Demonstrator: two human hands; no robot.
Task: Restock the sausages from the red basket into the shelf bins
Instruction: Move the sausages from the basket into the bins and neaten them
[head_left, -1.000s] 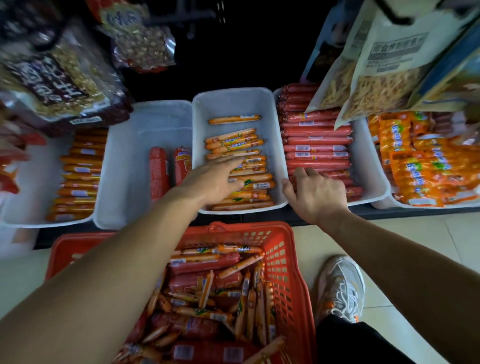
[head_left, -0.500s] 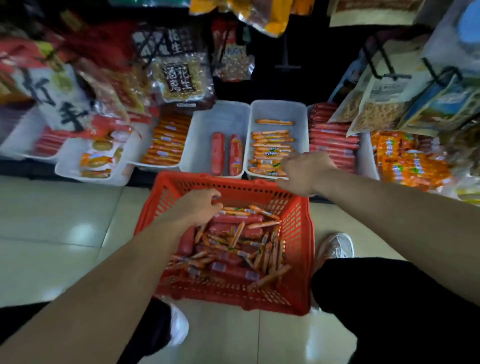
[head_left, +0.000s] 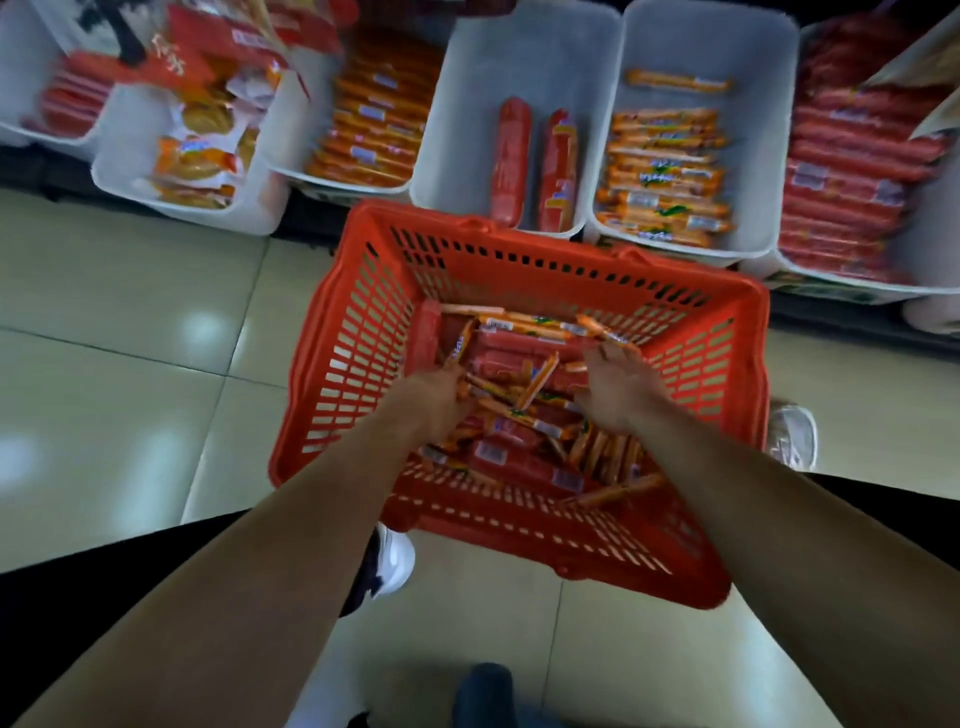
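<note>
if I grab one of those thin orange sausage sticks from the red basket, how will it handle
Thin orange sausage sticks look stiff: several poke up straight from the pile. Their glossy wrap probably makes them slippery. Being round and slim, they would likely roll or slide.

Left hand (head_left: 434, 397): fingertips buried among sausages (head_left: 519, 415) in red basket (head_left: 363, 332); grip unclear. Right hand (head_left: 618, 389): palm side hidden. Bins (head_left: 524, 47) cut off by top edge. Wrapper print blurred, unreadable.
</note>
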